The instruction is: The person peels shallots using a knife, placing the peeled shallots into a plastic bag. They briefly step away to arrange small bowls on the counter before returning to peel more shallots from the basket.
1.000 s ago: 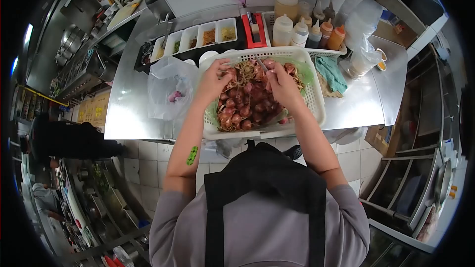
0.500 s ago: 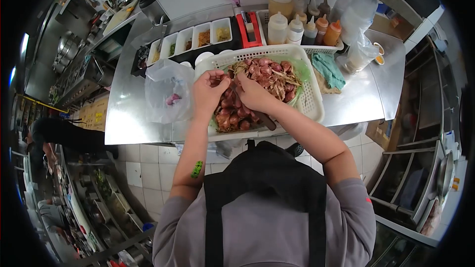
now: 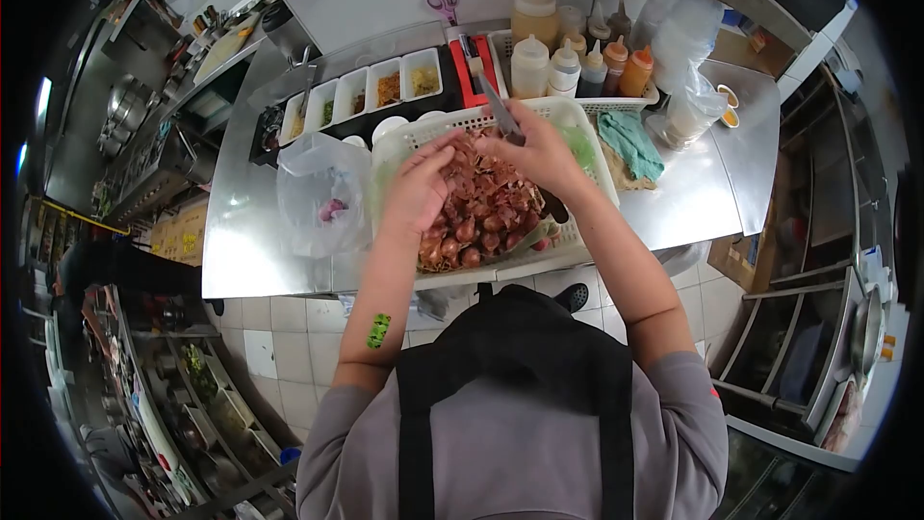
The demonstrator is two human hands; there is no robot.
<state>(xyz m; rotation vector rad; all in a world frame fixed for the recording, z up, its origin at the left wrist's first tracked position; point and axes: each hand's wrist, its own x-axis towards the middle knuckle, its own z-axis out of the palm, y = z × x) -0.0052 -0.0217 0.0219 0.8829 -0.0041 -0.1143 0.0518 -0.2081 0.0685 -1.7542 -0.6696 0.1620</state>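
My right hand [image 3: 544, 149] is closed around a knife [image 3: 499, 114]. Its blade points up past the basket's far rim, and the dark handle sticks out below my palm. My left hand [image 3: 419, 188] is over the left part of the shallots, fingers stretched toward the right hand. I see no shallot clearly held in it. Both hands are above a white plastic basket [image 3: 608, 195] filled with reddish-brown shallots [image 3: 472, 221] and loose dry skins. A clear plastic bag [image 3: 313, 217] with a few purple peeled pieces [image 3: 332, 208] inside stands left of the basket.
Behind the basket are white containers of chopped ingredients [image 3: 388, 87], a red holder [image 3: 464, 72] with tools, and several squeeze bottles [image 3: 529, 65]. A green cloth [image 3: 630, 143] lies at right on the steel table [image 3: 250, 250]. Another person [image 3: 130, 270] is at far left.
My right hand has turned so the knife blade points upward. The left hand's pinched fingers have straightened. More loose skins now cover the shallots, and the view has shifted slightly.
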